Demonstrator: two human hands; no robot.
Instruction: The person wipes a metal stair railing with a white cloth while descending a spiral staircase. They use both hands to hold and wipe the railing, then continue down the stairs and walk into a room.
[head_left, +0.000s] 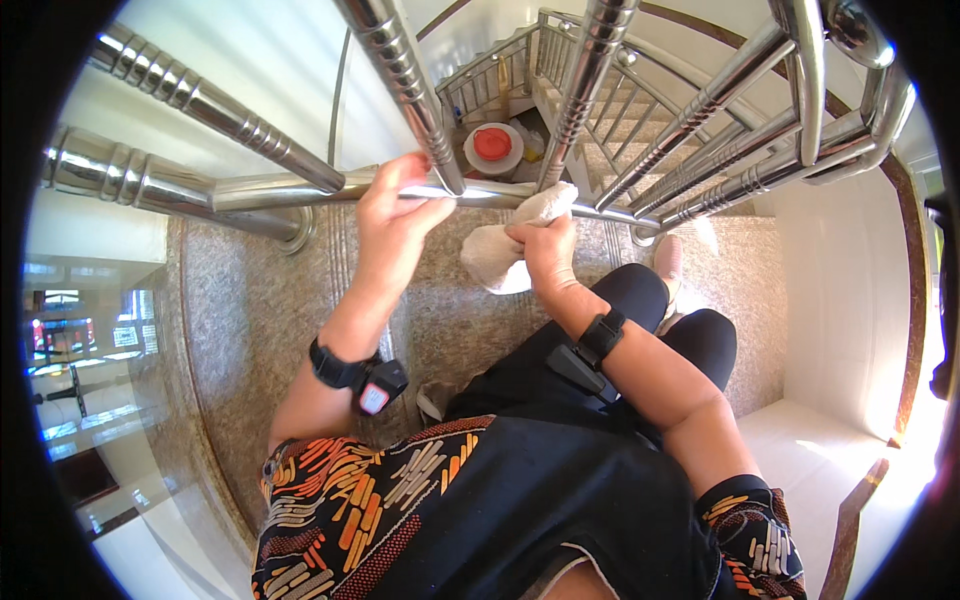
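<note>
My right hand (551, 247) grips a bunched white cloth (495, 259). The cloth's upper end lies against the lower rail (495, 195) of a shiny metal stair railing, at the foot of a ringed baluster (581, 82). Part of the cloth hangs below my fingers over the step. To the left, my left hand (394, 217) is at the foot of another ringed baluster (405, 82), thumb and fingers apart with the rail showing between them. Its fingertips reach toward the post; whether they press on it, I cannot tell.
Stone-patterned stair treads (450, 322) lie under me, with a slippered foot (669, 259) at the right. Beyond the railing, more stairs (637, 120) curve downward. Far below stands a round white object with a red top (493, 144). A pale wall (832, 300) rises at right.
</note>
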